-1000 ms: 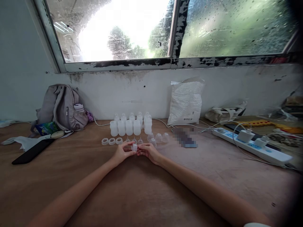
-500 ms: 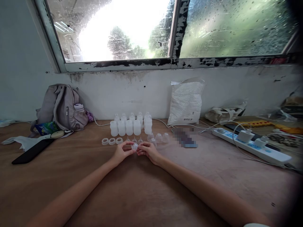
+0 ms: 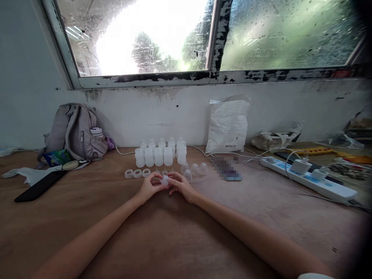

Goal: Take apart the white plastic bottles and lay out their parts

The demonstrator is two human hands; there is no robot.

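Note:
Between my two hands is a translucent baby bottle collar ring (image 3: 165, 180), with a clear part, seemingly a nipple, at its left side. My left hand (image 3: 149, 188) is closed on it, fingers above and thumb below. My right hand (image 3: 183, 186) pinches its right side, the lower fingers curled loosely. Just beyond the hands lie three loose collar rings (image 3: 137, 173) and a few clear nipples (image 3: 165, 171), partly hidden by the fingers. Several clear dome caps (image 3: 194, 169) sit to the right. Behind stand rows of frosted baby bottles (image 3: 158, 157).
A grey backpack (image 3: 75, 131) leans on the wall at left, with a black flat case (image 3: 40, 186) before it. At right are a white plastic bag (image 3: 228, 126), a blurred-out phone-like object (image 3: 228, 170) and a power strip (image 3: 309, 180) with cables on the wooden table (image 3: 180, 240).
The collar ring has been turned and tilted between the fingers. My right fingers have shifted slightly up and left onto it; my left hand has barely moved.

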